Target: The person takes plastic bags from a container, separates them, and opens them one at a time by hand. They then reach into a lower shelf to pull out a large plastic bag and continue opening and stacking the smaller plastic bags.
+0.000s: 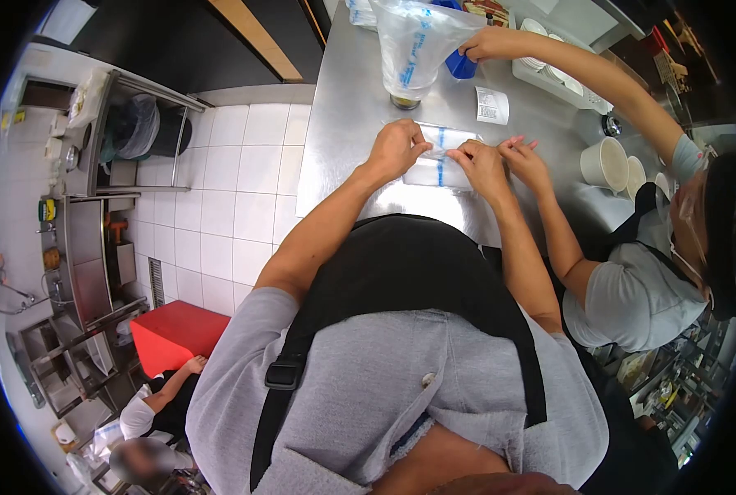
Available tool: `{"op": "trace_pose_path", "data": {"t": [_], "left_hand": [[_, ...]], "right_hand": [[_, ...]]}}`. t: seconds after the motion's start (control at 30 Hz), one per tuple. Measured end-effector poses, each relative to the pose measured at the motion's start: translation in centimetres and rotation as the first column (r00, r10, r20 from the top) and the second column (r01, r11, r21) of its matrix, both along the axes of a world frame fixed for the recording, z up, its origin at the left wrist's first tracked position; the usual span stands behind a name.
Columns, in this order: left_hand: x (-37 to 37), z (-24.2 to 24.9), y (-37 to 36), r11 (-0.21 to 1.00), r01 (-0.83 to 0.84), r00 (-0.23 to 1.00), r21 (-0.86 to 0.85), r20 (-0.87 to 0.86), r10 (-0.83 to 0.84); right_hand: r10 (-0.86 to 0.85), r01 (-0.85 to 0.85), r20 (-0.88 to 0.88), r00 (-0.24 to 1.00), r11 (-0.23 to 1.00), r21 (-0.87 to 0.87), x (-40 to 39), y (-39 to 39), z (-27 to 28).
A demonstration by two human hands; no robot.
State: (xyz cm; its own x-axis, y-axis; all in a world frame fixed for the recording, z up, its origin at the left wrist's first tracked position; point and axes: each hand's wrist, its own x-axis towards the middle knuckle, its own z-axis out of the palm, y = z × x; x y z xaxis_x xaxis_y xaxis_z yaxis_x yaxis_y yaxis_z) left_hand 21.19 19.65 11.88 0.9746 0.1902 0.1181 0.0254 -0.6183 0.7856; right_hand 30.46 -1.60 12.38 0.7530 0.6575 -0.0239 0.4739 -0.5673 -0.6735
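A clear plastic bag (434, 172) with blue print lies flat on the steel table (335, 124) in front of me. My left hand (397, 151) is closed at the bag's left upper part, thumb and fingers pinched together on the film. My right hand (481, 165) pinches the same bag just to the right, near the blue stripe. Past my hands stands a larger filled-out clear bag (409, 62) with blue print, a small round container (404, 102) at its base. To its right, a printed paper slip (492, 106) lies on the table.
A co-worker (640, 289) stands close on my right. One of their hands (482, 43) is at a blue object (462, 66); the other (526, 161) is beside my right hand. White tubs (604, 162) stand at the right. Another person is by a red box (174, 334), lower left.
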Motion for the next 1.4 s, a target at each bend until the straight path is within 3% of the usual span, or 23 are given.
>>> {"op": "trace_pose_path", "data": {"t": [0.07,0.17,0.27,0.37,0.47,0.57,0.67,0.77,0.87,0.97,1.07,1.1,1.17,1.2,1.23,1.27,1.37,1.4], "left_hand": [[0.0,-0.3,0.1,1.0,-0.026,1.0,0.005,0.002,0.026],[0.1,-1.5,0.1,0.993,-0.026,0.993,-0.111,0.108,0.038],[0.0,-2.0,0.0,0.995,-0.011,0.99,-0.101,0.139,0.025],[-0.5,-0.4,-0.4,0.997,-0.056,0.989,-0.06,0.134,0.064],[-0.7,-0.4,-1.0,0.994,-0.098,0.948,-0.04,0.302,0.105],[-0.9,-0.8,-1.5,0.997,-0.003,0.916,0.076,0.401,-0.027],[-1.4,-0.9,-2.3,0.982,-0.039,0.942,0.183,0.335,-0.024],[-1.4,-3.2,-2.1,0.97,-0.078,0.971,0.232,0.236,0.021],[-1.4,-4.5,-2.0,0.955,-0.181,0.968,0.236,0.214,0.13],[-1.6,-2.2,-2.4,0.982,-0.162,0.959,0.099,0.249,0.133],[-1.6,-0.9,-3.8,0.983,0.151,0.892,0.108,0.414,-0.183],[-1.5,-1.4,-3.6,0.948,0.263,0.9,0.181,0.308,-0.309],[-1.9,-2.5,-4.0,0.921,0.224,0.928,0.32,0.219,-0.302],[-1.9,-2.5,-4.2,0.897,0.211,0.939,0.388,0.175,-0.297],[-1.9,-2.6,-4.0,0.875,0.32,0.948,0.363,-0.122,-0.296],[-1.9,-2.7,-3.9,0.873,0.321,0.947,0.367,-0.112,-0.301],[-2.1,-2.9,-3.9,0.864,0.332,0.943,0.379,-0.114,-0.313],[-2.2,-2.6,-4.2,0.858,0.341,0.94,0.384,-0.131,-0.314]], "right_hand": [[0.055,-0.07,0.076,0.996,0.977,0.203,0.3,-0.3,-2.0],[-0.012,0.016,-0.015,1.0,0.97,0.242,0.1,-0.3,-2.2],[-0.106,0.118,-0.073,0.992,0.973,0.199,-0.2,0.0,-1.6],[-0.132,0.135,-0.11,0.985,0.991,0.02,-0.1,0.3,-0.1],[-0.105,0.095,-0.149,0.983,0.993,-0.071,0.6,0.2,-0.3],[0.022,0.025,-0.21,0.978,0.975,0.222,1.1,-0.3,-2.8],[0.051,0.034,-0.344,0.938,0.971,0.236,1.4,-0.3,-3.2],[-0.101,0.149,-0.271,0.957,0.975,0.165,1.2,0.1,-2.4],[-0.203,0.255,-0.223,0.953,0.938,0.234,1.3,0.2,-2.8],[-0.206,0.258,-0.215,0.955,0.933,0.251,1.7,-0.1,-3.2],[-0.201,0.264,-0.253,0.946,0.933,0.246,1.9,0.1,-3.0],[-0.198,0.269,-0.271,0.942,0.928,0.258,2.1,0.4,-3.4],[-0.202,0.289,-0.301,0.932,0.915,0.282,2.5,0.6,-4.1],[-0.246,0.302,-0.217,0.945,0.912,0.279,2.5,0.8,-3.3],[-0.289,0.316,-0.134,0.948,0.908,0.276,2.3,1.1,-2.5],[-0.328,0.329,-0.051,0.943,0.904,0.274,2.3,1.2,-1.7],[-0.458,0.347,0.038,0.888,0.723,0.598,4.3,2.0,0.4],[-0.473,0.344,0.046,0.88,0.7,0.626,4.5,2.2,1.3]]}}
